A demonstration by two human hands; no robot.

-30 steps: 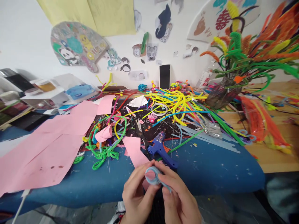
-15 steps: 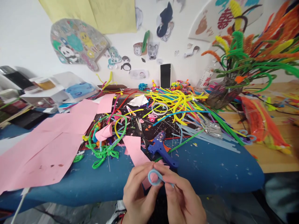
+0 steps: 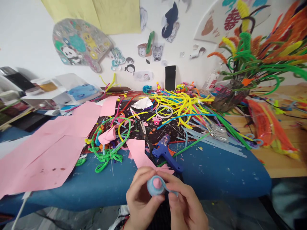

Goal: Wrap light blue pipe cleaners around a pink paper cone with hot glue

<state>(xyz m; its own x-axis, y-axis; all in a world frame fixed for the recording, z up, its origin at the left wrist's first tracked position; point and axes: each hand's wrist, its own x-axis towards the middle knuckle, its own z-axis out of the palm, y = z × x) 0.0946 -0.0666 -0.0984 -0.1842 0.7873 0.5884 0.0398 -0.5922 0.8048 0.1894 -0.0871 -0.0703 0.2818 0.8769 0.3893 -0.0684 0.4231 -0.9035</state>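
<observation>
In front of the glue gun (image 3: 166, 155), the left hand (image 3: 140, 198) grips a pink cone (image 3: 157, 183). The right hand (image 3: 185, 198) pinches its light-blue wrapping strip (image 3: 153, 191).

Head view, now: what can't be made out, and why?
- Base of the pink cone: behind the blue strip around it and the left hand.
- Stretch of blue strip in the right hand: partly covered by its fingers.
- Part of the scissors: behind the glue gun.
- Outer bouquet: cut off by the right edge.
- Lettering on the blue pack: too blurred.
</observation>
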